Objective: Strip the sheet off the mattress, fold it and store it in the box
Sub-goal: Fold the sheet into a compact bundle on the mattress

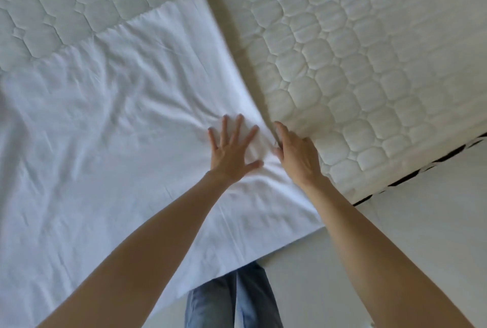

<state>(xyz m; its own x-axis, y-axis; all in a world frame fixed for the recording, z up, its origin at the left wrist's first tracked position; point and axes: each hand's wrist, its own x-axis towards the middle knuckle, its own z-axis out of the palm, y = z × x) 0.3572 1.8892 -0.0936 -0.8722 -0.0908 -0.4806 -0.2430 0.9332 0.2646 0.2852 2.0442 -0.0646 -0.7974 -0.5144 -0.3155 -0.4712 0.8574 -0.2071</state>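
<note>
A white sheet [110, 122], wrinkled and folded over into a broad panel, lies flat on the quilted mattress [355, 64] and hangs over its near edge. My left hand [233, 148] presses flat on the sheet with fingers spread, close to its right folded edge. My right hand [296, 152] lies along that same edge, fingers extended beside the fold; its fingertips touch the cloth where it meets the bare mattress. The box is out of view.
Bare quilted mattress shows above and to the right of the sheet. The mattress side with a dark trim [421, 169] runs down at the right, pale floor [421, 235] below it. Legs in blue jeans [232, 298] stand at the bed's edge.
</note>
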